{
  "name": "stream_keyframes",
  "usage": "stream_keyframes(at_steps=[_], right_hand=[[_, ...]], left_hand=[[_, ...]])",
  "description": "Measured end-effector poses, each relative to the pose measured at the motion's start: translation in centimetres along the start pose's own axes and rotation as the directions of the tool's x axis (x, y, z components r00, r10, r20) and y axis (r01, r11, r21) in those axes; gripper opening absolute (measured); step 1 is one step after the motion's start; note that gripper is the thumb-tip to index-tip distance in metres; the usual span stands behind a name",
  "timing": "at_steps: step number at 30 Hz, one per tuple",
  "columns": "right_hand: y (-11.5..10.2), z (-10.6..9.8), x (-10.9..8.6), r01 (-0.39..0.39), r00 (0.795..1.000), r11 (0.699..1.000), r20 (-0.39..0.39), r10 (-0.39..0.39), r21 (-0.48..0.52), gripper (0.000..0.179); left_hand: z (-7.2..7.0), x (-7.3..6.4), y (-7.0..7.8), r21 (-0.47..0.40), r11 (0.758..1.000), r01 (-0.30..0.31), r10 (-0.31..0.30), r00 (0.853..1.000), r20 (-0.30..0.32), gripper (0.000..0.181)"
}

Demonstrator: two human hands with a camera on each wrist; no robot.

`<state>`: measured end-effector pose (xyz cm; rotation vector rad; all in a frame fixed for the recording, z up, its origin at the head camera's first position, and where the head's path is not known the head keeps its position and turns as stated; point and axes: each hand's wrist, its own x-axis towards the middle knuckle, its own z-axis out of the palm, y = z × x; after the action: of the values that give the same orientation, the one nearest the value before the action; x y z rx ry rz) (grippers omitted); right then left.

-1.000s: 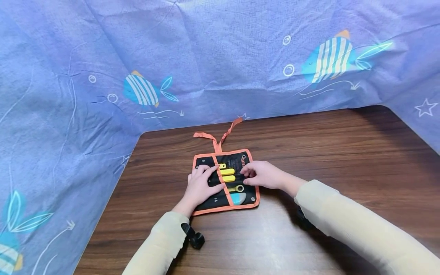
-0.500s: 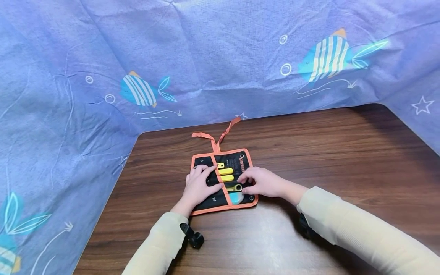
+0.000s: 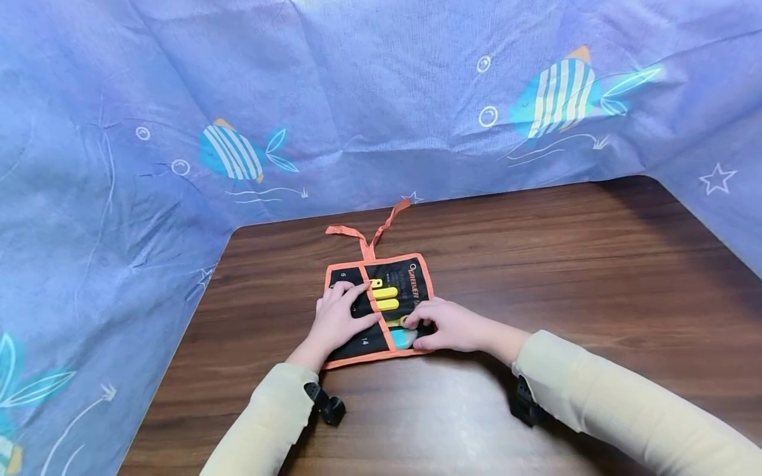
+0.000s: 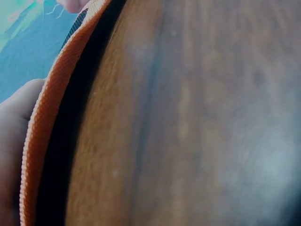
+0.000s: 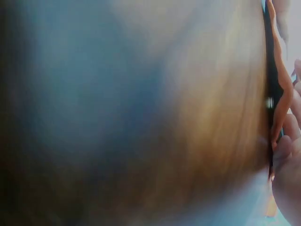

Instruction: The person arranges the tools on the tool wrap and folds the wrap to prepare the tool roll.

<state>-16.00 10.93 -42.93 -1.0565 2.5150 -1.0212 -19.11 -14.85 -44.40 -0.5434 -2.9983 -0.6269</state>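
Note:
A black tool pouch point(image 3: 345, 357) with orange edging lies unrolled on the table. Two yellow handles point(image 3: 387, 304) and a smaller yellow end with a hole point(image 3: 376, 283) stick out of its slots. Below them show a yellow wrench point(image 3: 395, 322) and a teal-and-grey tool point(image 3: 402, 339). My left hand point(image 3: 336, 320) rests on the pocket side, fingers spread, fingertips at the orange pocket edge. My right hand point(image 3: 449, 324) reaches in from the right, with bent index finger at the wrench's ring end and thumb at the teal tool's tip; thumb and index finger stand apart.
Two orange tie straps point(image 3: 369, 248) stretch from the pouch toward the table's back edge. The brown wooden table point(image 3: 536, 251) meets a blue fish-print cloth point(image 3: 381, 99) at the back and sides. In the left wrist view, the pouch's orange edging point(image 4: 54, 94) curves up the left.
My right hand has come down along the pouch, from beside the yellow handles to the wrench and teal tool. My left hand stays on the pocket side. The head view has shifted slightly.

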Motion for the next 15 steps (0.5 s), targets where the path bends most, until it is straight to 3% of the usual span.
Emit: stream_keyframes(at_steps=[8,15], right_hand=[[-0.1,0.2,-0.2,0.025,1.000,1.000,-0.002,-0.025,0.005,0.032],[0.0,0.1,-0.6,0.029,1.000,1.000,0.007,-0.029,0.003,0.039]], left_hand=[[-1.2,-0.7,-0.2,-0.046,0.999,-0.013,0.015,0.999,0.034,0.060],[-2.4,-2.6,-0.4,-0.138,0.981,-0.135,0.142,0.989,0.039,0.039]])
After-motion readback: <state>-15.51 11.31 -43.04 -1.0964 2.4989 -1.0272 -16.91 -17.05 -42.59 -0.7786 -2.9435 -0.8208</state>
